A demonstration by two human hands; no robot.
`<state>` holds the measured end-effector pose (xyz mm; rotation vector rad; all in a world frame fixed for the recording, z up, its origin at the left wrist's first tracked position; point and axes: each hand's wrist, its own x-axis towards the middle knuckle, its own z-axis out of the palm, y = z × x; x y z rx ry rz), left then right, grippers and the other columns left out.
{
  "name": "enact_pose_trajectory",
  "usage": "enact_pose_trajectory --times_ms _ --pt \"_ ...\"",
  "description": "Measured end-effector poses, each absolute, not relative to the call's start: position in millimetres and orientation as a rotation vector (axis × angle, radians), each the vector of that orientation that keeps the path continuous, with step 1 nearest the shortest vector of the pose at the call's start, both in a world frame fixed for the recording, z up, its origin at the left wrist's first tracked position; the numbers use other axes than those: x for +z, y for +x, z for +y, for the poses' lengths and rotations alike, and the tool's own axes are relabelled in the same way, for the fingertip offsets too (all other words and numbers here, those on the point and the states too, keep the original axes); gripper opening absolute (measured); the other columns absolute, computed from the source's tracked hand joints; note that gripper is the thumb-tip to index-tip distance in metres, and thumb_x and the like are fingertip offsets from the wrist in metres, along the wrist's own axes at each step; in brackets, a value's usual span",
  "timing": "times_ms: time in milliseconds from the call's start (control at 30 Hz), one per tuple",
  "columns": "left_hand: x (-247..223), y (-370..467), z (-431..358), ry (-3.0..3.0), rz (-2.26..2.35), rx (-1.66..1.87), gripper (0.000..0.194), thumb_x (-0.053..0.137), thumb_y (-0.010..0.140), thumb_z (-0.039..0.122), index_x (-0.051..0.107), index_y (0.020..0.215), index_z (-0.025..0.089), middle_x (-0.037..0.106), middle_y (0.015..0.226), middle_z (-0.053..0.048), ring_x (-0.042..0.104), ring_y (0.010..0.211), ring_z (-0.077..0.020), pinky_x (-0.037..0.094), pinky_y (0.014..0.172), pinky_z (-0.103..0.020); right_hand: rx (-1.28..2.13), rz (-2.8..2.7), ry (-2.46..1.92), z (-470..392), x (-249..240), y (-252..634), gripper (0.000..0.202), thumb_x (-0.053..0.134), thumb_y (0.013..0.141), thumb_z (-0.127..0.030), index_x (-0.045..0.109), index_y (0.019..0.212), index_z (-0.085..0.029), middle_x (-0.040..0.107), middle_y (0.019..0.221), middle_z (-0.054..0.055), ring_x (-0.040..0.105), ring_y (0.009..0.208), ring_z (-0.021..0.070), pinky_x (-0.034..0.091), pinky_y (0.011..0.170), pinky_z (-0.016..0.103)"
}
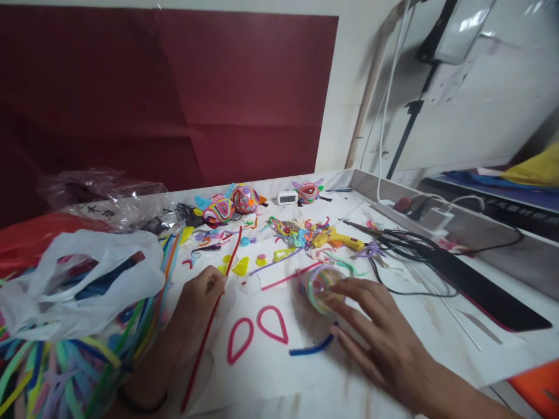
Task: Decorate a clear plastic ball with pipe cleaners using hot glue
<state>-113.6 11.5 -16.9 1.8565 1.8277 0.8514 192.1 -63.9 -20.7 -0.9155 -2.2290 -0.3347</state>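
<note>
My left hand (pixel 203 297) pinches a long red pipe cleaner (pixel 201 352), which runs from the near edge up past my fingers. At the right, the fingers of my right hand (pixel 371 326) rest round the side of a clear round body wrapped in coloured pipe cleaner (pixel 315 291); it is slightly blurred. A short blue pipe cleaner (pixel 312 347) lies beside my right fingertips. Between the hands are two pink teardrop loops, a left loop (pixel 230 349) and a right loop (pixel 286 331). Beyond them lies a straight pink pipe cleaner (pixel 283 278).
Bundled pipe cleaners (pixel 56 372) and a white plastic bag (pixel 87 279) crowd the left. Finished colourful fish-like figures (pixel 216 209) stand at the back by a small digital timer (pixel 286 198). A yellow-handled tool (pixel 340 238), scraps and black cable (pixel 406 244) lie at the right.
</note>
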Motion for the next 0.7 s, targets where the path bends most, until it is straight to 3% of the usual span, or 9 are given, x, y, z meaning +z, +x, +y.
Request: enact_pose_trajectory --times_ms 100,167,500,700 --pt "-25 -118 14 1.841 1.769 0.911 0.022 0.048 0.076 0.044 0.049 0.069 0.023 0.056 0.056 0.004 0.054 0.055 -0.016 0.037 0.057 -0.026 -0.369 -2.243 -1.047 -49 -26 201 0.052 0.059 0.087 -0.037 0.045 0.129 -0.012 0.051 0.125 0.021 0.048 0.115 0.0349 0.048 0.086 0.051" --pt "-32 -122 16 1.829 1.712 0.95 0.018 0.047 0.079 0.041 0.05 0.077 0.023 0.058 0.06 0.005 0.056 0.059 -0.0164 0.039 0.059 -0.026 -0.339 -2.278 -1.079 -41 -32 205 0.063 0.061 0.084 -0.043 0.039 0.134 -0.012 0.048 0.129 0.023 0.048 0.117 0.0355 0.05 0.086 0.051" --pt "-40 -127 19 1.864 1.666 0.959 0.011 0.046 0.082 0.034 0.05 0.084 0.023 0.054 0.063 0.005 0.056 0.062 -0.0167 0.039 0.061 -0.027 -0.045 -2.313 -1.134 -21 -48 205 0.066 0.06 0.084 -0.031 0.027 0.14 -0.019 0.039 0.137 0.019 0.044 0.124 0.0311 0.049 0.097 0.046" --pt "-43 -127 21 1.873 1.698 0.956 0.013 0.046 0.081 0.035 0.05 0.087 0.023 0.053 0.06 0.006 0.054 0.058 -0.0162 0.038 0.059 -0.026 0.038 -2.251 -1.11 -16 -43 201 0.072 0.061 0.082 -0.031 0.023 0.142 -0.02 0.041 0.134 0.019 0.045 0.124 0.031 0.047 0.098 0.048"
